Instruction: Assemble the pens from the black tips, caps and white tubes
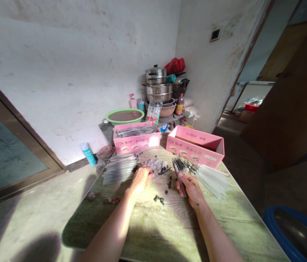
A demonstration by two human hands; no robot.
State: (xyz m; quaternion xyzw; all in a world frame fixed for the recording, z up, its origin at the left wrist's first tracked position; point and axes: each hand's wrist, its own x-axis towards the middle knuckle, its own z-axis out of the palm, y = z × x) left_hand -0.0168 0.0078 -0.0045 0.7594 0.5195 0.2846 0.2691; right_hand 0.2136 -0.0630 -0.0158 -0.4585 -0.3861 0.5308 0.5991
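Observation:
My right hand (190, 187) is closed around slim dark-and-grey sticks (180, 178), which point away from me. Just past it lies a bunch of thin black-ended rods (188, 165), and long translucent white tubes (214, 181) fan out to its right. My left hand (142, 177) rests at the near edge of a heap of small whitish pieces (156, 165), its fingers curled together; whatever they pinch is hidden. Left of that hand, a row of clear grey tubes (122, 167) lies flat. Small black caps (166, 191) are scattered on the tabletop between my hands.
Two pink boxes stand at the table's far side: the left box (137, 143) holds grey tubes, the right box (197, 154) shows a brown inside. Behind are a green basin (125, 115) and stacked steel pots (158, 87). A blue tub (284, 214) sits on the right.

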